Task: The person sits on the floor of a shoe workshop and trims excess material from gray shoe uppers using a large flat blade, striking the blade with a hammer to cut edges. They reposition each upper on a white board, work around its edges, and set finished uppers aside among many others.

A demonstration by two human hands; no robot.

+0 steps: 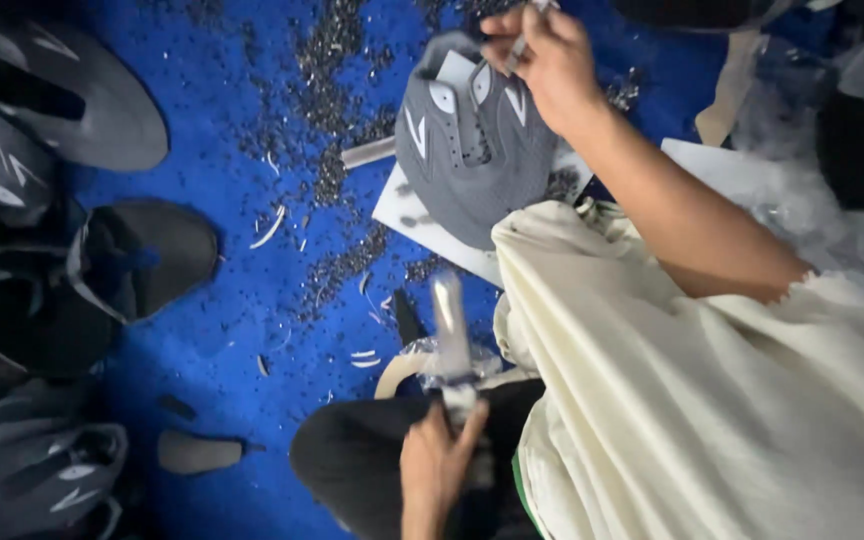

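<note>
Head view: the right hand (pixel 542 55) is raised at the top of the frame, pinching a small pale tool, just above the grey shoe upper (pixel 472 140), which lies flat on a white board (pixel 422 225) with its long axis running away from the person. The left hand (pixel 437 465) is lower and nearer the body, closed round a blurred metal tool (pixel 452 330) that points up towards the upper; the right hand is the nearer to it.

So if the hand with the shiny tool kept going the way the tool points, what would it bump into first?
Probably the white board under the grey shoe upper. The left hand grips a blurred metal tool whose tip points up the picture towards them, across blue floor. Depth is unclear, so it might pass above.
</note>
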